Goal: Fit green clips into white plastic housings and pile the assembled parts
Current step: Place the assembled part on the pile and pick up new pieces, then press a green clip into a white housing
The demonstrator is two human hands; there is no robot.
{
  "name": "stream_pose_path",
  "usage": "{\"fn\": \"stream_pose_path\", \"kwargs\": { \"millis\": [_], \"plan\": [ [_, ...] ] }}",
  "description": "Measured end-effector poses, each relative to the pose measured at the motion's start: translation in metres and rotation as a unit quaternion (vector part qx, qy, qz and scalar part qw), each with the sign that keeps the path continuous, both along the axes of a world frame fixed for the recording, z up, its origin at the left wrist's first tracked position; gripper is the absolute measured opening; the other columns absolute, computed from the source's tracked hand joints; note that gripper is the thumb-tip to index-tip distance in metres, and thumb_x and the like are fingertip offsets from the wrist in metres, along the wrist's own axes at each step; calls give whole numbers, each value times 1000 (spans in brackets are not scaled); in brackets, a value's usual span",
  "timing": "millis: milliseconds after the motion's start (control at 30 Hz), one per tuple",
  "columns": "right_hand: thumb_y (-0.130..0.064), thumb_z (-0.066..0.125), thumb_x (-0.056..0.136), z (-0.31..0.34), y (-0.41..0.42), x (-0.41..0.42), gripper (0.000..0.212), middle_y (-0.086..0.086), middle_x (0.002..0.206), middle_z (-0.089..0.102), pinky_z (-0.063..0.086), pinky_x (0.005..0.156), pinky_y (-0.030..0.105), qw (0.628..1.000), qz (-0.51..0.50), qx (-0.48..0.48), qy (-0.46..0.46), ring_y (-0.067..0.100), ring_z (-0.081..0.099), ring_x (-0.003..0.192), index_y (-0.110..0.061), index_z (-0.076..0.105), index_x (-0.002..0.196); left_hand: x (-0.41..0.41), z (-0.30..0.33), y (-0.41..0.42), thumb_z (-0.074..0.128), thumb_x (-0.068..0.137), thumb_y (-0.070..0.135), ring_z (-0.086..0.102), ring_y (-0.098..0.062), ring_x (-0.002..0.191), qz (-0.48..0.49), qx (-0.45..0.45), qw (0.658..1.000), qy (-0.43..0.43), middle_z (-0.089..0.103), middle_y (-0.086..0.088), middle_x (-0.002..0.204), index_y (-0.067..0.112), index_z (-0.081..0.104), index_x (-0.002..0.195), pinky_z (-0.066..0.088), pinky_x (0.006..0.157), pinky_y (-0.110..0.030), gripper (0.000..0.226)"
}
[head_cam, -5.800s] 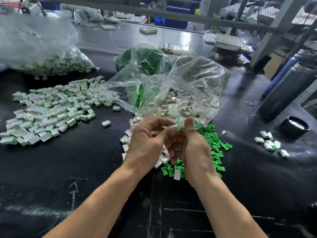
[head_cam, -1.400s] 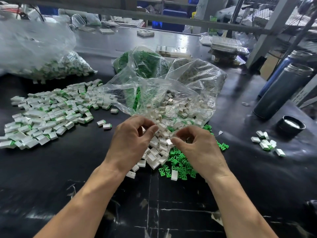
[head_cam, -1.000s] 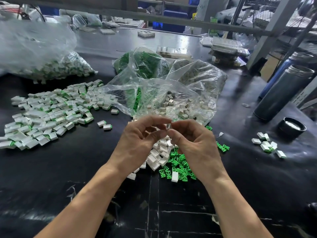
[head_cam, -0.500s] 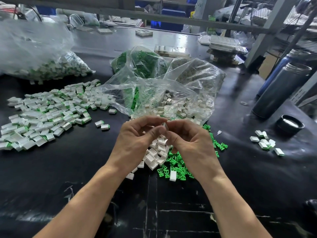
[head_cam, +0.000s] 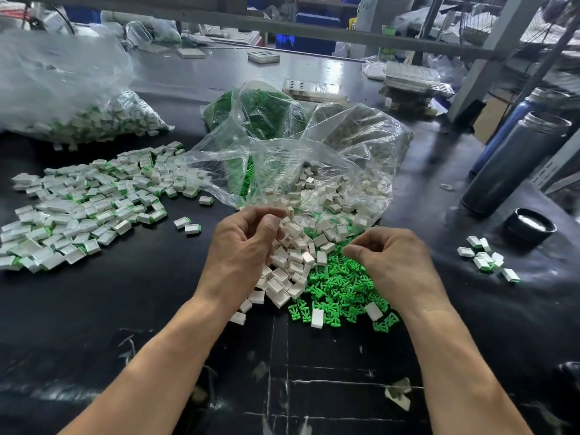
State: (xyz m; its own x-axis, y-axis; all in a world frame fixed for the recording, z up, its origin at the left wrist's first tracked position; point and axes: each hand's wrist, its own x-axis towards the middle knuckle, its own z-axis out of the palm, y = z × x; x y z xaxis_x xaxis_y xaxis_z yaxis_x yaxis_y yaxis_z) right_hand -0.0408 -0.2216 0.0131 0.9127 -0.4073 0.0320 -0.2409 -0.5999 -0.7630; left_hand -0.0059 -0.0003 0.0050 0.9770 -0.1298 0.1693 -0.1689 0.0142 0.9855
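Loose white housings (head_cam: 290, 262) spill from a clear bag (head_cam: 314, 171) onto the black table. A heap of green clips (head_cam: 339, 287) lies just right of them. My left hand (head_cam: 248, 246) hovers over the housings, fingers curled, pinching a white housing (head_cam: 290, 212) at its fingertips. My right hand (head_cam: 392, 259) is low over the green clips, thumb and forefinger pinched on a clip that the fingertips hide. A wide pile of assembled white-and-green parts (head_cam: 88, 211) covers the table's left side.
A second bag of assembled parts (head_cam: 94, 124) sits at the back left, and a bag of green clips (head_cam: 260, 108) behind the open bag. Two metal flasks (head_cam: 514, 158), a black lid (head_cam: 530, 226) and a small group of parts (head_cam: 485, 257) stand at the right.
Half a second ago both hands met at chest height over one part. They have now separated; my right hand dropped onto the green clips and my left moved over the housings.
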Motion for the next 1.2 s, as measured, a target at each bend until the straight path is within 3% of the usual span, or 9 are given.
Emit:
{"fn": "stream_pose_path", "kwargs": {
  "millis": [167,333,567,733,867,1000,1200],
  "plan": [
    [-38,84,84,-2,6,-1,8,-26,53,58,48,69,31,995,45,-46,80,3,52,60,-37,77,79,0,1,-1,57,105,27,62,-4,66,16,29,999,-21,72,2,84,25,73,113,55,65,-28,19],
    [-41,81,85,0,14,-2,9,-17,73,65,57,83,35,989,39,-102,103,8,64,79,-37,75,80,-3,3,-3,59,102,30,63,0,68,18,34,999,-22,74,5,85,25,72,116,53,67,-24,19],
    [-38,78,88,2,17,-3,12,-18,81,66,58,86,38,989,49,-109,91,6,64,85,-35,72,78,-6,5,-4,64,99,17,64,-2,66,4,21,1000,-20,77,1,90,24,68,115,55,59,-20,18],
    [-34,77,90,0,14,-4,13,-15,80,70,50,68,25,997,50,-21,46,0,64,78,-29,72,80,-5,4,-6,70,94,13,67,-14,69,-13,0,1000,0,78,-2,93,17,68,113,57,62,-23,19],
    [-30,81,89,2,15,-3,10,-13,70,72,46,57,13,989,47,131,-57,-3,62,61,-25,74,84,-6,4,-7,72,91,12,70,-18,71,-26,-12,1000,3,79,-4,92,12,70,108,59,63,-24,18],
    [-18,82,88,6,23,-3,7,-6,66,69,45,52,20,954,73,265,-121,5,57,55,-18,75,88,-7,3,-10,71,91,4,69,-19,71,-49,-29,998,3,78,-10,92,10,74,106,58,63,-25,16],
    [-10,80,88,4,37,-5,10,-6,71,70,48,55,19,932,135,286,-177,7,59,57,-16,74,92,-6,0,-12,73,90,5,70,-21,76,-67,-34,997,2,77,-11,91,12,76,107,58,67,-26,19]
  ]
}}
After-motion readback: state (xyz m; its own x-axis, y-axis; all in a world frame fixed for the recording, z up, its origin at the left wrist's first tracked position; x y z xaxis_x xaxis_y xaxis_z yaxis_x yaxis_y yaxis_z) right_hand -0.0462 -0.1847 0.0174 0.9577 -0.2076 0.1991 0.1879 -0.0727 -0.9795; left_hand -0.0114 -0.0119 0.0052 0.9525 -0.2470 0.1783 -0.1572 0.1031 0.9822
